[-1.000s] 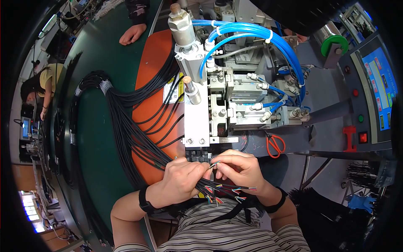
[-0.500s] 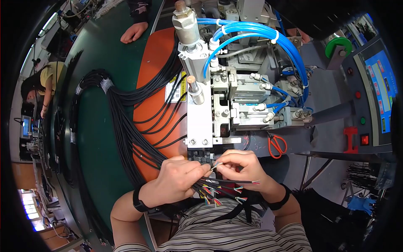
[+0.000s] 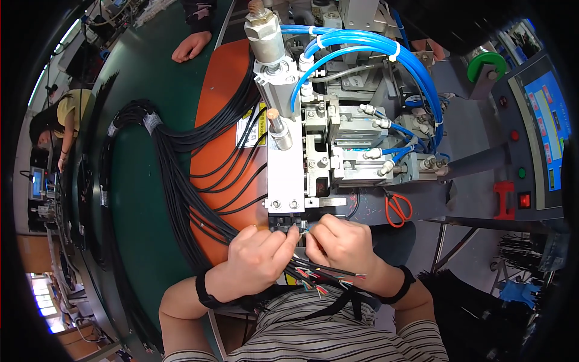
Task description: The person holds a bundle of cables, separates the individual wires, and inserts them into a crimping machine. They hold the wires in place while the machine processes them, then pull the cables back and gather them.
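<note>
My left hand [image 3: 256, 262] is closed in a pinch, its fingertips on thin wires [image 3: 304, 232] at the front of the machine. My right hand [image 3: 342, 244] pinches at the same wires from the other side, fingers curled inward. Just beyond my fingertips is a black block fixture [image 3: 284, 224] under the machine's metal plate [image 3: 286, 181]. Below my hands hang several black cables [image 3: 313, 263] with stripped red, green, white and yellow ends [image 3: 319, 291]. The exact grip on each wire is partly hidden by my fingers.
A thick bundle of black cables [image 3: 172, 181] lies over the green table [image 3: 136, 199] and orange board [image 3: 208, 120]. Red-handled scissors [image 3: 398, 210] lie right of the machine. Blue air hoses [image 3: 422, 72] arch above it. A control screen [image 3: 546, 120] stands right. Another person's hand [image 3: 192, 47] rests far off.
My right hand has moved slightly in and left, its fingers curling closer around the wires. Both hands are now nearer the black fixture, and the loose cable ends have shifted a little.
</note>
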`<action>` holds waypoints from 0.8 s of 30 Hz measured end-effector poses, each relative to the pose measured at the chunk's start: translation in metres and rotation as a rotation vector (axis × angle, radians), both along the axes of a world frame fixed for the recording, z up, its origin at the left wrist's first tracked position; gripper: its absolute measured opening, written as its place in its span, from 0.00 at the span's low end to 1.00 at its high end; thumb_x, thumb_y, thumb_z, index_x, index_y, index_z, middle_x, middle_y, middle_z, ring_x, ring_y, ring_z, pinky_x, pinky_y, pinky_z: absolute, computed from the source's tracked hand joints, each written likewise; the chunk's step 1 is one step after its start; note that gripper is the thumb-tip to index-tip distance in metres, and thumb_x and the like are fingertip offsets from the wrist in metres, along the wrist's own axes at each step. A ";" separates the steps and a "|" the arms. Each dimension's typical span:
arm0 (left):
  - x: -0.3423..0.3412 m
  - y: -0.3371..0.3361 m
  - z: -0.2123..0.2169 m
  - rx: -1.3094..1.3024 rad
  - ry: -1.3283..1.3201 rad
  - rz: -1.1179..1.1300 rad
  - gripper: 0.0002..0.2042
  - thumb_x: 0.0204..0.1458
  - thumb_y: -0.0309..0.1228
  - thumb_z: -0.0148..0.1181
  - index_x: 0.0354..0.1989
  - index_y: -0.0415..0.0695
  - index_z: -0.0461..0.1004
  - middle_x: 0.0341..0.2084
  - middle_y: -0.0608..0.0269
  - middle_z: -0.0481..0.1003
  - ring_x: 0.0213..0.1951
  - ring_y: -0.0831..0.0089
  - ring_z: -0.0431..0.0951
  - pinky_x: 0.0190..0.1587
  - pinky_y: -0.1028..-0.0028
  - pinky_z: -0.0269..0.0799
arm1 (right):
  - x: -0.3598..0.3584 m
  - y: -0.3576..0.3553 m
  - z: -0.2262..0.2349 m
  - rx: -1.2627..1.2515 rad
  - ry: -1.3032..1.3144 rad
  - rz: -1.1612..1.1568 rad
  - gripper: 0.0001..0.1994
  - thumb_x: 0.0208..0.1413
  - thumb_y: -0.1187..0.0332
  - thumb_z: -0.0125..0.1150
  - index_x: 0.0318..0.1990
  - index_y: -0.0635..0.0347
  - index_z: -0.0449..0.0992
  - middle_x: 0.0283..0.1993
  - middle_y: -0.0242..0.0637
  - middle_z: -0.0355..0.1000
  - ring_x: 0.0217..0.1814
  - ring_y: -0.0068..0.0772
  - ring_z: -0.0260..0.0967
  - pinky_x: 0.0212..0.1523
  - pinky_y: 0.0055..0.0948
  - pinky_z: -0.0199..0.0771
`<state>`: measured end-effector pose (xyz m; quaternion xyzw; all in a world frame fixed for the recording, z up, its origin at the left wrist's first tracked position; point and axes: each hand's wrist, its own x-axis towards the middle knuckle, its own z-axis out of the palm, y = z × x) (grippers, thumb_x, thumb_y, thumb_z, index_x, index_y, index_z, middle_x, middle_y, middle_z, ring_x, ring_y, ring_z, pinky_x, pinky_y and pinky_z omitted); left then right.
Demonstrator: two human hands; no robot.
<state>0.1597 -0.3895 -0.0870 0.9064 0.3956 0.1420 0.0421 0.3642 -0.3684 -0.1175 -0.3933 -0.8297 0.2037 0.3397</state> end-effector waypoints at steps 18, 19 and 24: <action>-0.017 0.012 -0.017 -0.202 -0.210 -0.013 0.28 0.32 0.23 0.62 0.49 0.33 0.73 0.34 0.58 0.70 0.34 0.61 0.73 0.37 0.65 0.70 | -0.011 0.006 -0.021 -0.075 0.104 -0.061 0.03 0.48 0.78 0.63 0.30 0.64 0.74 0.29 0.39 0.71 0.22 0.39 0.72 0.22 0.32 0.71; -0.017 0.012 -0.017 -0.196 -0.218 -0.004 0.28 0.32 0.23 0.62 0.50 0.34 0.73 0.33 0.58 0.69 0.34 0.61 0.73 0.36 0.65 0.70 | -0.011 0.005 -0.022 -0.075 0.118 -0.070 0.04 0.48 0.78 0.63 0.31 0.64 0.74 0.29 0.39 0.71 0.23 0.40 0.72 0.22 0.32 0.71; -0.012 0.009 -0.010 -0.155 -0.164 -0.016 0.25 0.38 0.24 0.60 0.51 0.35 0.73 0.28 0.62 0.65 0.30 0.65 0.71 0.33 0.69 0.68 | -0.012 0.000 -0.016 -0.065 0.057 -0.079 0.03 0.49 0.77 0.63 0.31 0.64 0.75 0.30 0.39 0.71 0.23 0.39 0.72 0.23 0.32 0.71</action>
